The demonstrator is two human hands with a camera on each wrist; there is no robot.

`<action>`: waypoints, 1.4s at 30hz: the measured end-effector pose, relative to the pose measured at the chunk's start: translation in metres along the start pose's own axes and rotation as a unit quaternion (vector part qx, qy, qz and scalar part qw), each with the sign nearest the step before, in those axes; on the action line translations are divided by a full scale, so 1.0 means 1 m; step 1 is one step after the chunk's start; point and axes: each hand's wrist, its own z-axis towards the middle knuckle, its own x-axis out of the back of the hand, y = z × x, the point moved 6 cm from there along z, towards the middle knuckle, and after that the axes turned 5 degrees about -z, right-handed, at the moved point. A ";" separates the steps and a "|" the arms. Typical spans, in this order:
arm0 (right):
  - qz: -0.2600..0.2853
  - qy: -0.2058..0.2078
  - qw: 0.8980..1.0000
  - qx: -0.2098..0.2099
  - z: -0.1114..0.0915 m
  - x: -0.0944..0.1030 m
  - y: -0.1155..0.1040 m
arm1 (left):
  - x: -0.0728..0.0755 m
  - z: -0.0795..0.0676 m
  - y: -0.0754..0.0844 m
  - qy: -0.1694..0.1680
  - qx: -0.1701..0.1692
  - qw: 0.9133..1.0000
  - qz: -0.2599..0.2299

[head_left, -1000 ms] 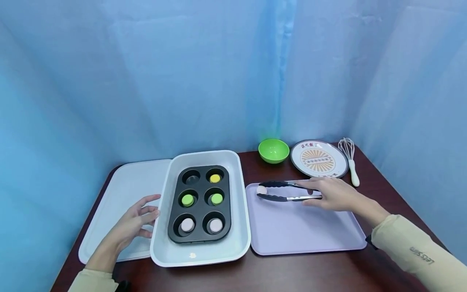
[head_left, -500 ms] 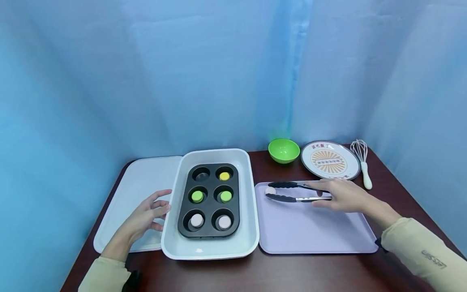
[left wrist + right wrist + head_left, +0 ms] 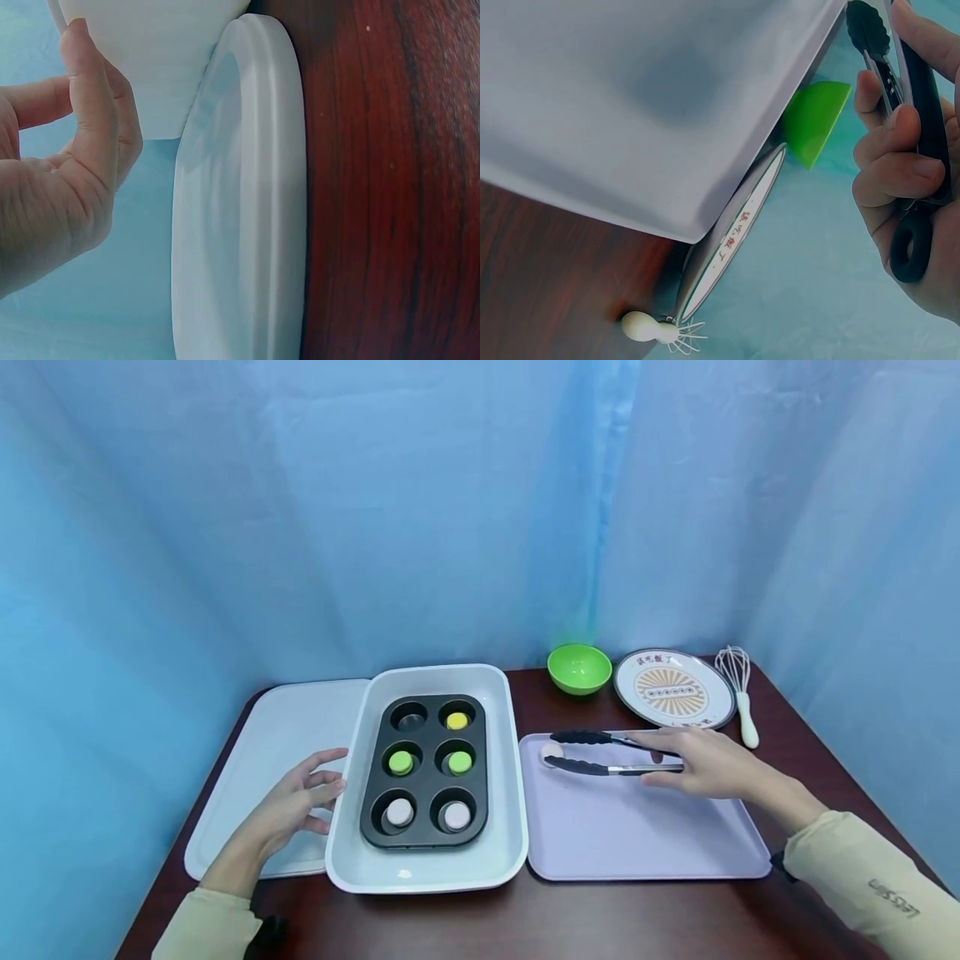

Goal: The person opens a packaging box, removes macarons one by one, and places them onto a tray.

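My right hand point(image 3: 708, 764) grips black-tipped tongs point(image 3: 622, 768) over the lilac tray point(image 3: 637, 835). The tongs' tips stand apart around a small whitish round piece point(image 3: 551, 753) at the tray's far left corner. In the right wrist view, fingers wrap the tongs' dark handle point(image 3: 930, 127). My left hand point(image 3: 288, 806) rests by the left wall of a deep white basin point(image 3: 427, 872), its fingers loosely bent, fingertips right at the rim. Inside the basin lies a dark muffin pan point(image 3: 425, 772). Its cups hold white pieces point(image 3: 400, 812), green pieces point(image 3: 460, 762) and one yellow piece point(image 3: 457, 720); the far left cup is bare.
A flat white tray point(image 3: 247, 793) lies under my left forearm, beside the basin. Along the back right stand a green bowl point(image 3: 579, 670), a patterned plate point(image 3: 675, 689) and a whisk point(image 3: 744, 710). Blue curtain point(image 3: 450, 510) closes off the table's back and sides.
The head view has shifted, so everything sits a little further right in it. Against the whitish piece, the tongs' tips have drawn slightly right. My left hand stays by the basin.
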 end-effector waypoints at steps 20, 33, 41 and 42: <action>0.001 -0.001 0.998 0.068 0.082 0.044 -0.052 | 0.004 -0.003 -0.002 -0.002 -0.002 1.000 -0.003; -0.079 -0.064 0.991 0.091 0.160 0.024 -0.094 | 0.000 0.000 -0.004 -0.003 0.004 1.000 -0.014; -0.088 -0.100 0.989 0.067 0.181 0.011 -0.099 | 0.000 -0.001 -0.001 -0.005 -0.006 1.000 -0.013; -0.088 -0.103 0.988 0.068 0.182 0.011 -0.100 | 0.000 -0.001 -0.001 -0.006 -0.007 1.000 -0.014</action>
